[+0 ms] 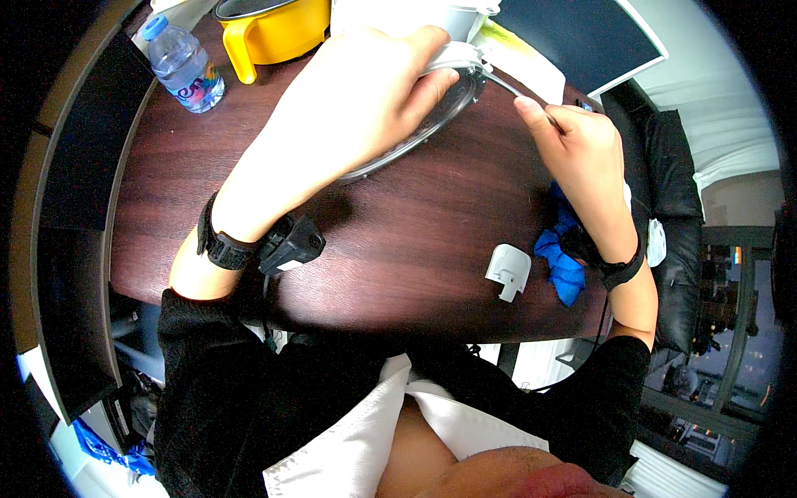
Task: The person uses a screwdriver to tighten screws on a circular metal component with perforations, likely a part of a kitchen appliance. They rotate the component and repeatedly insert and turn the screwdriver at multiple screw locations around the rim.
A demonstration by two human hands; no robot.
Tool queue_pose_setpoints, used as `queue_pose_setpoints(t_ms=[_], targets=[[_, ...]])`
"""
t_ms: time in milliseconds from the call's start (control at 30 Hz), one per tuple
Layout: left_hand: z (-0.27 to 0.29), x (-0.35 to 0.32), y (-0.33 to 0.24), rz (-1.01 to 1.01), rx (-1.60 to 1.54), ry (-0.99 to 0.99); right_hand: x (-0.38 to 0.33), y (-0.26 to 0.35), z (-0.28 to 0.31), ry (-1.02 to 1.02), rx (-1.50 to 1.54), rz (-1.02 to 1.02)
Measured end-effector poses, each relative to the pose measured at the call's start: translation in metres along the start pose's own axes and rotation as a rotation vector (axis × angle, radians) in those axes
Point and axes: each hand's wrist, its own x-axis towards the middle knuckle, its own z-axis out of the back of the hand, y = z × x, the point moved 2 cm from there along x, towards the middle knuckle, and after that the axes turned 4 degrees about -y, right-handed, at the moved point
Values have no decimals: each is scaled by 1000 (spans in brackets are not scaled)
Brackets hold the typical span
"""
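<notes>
My left hand (365, 95) grips a clear round lid (448, 112) by its edge, thumb on the near side, and holds it tilted above the table. A pale plastic fitting (457, 55) sits at the lid's upper rim, beside my fingers. In my right hand (581, 137) is a thin metal tool (503, 84). Its far end meets the lid's rim by the fitting; the kind of tip cannot be made out. A small white plastic piece (508, 268) lies on the table, next to a crumpled blue cloth (564, 270) below my right wrist.
The dark wood table (398, 249) carries a water bottle (187, 70) with a blue cap at the far left. Beside it stands a yellow container (286, 35) with a handle. A white appliance (465, 15) and a dark screen (581, 37) are at the back. A black chair (674, 232) borders the right.
</notes>
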Motion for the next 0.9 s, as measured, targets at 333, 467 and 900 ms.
queue_pose_setpoints(t_ms=[333,467,900], targets=[[0,1,0,21,-22,-5,2,6,3,20,-39,18],[1,0,1,20,-7,-10,1,5,2,13,-34,7],[-1,-2,3,15,-2,-37,0,4,1,29,-41,-21]])
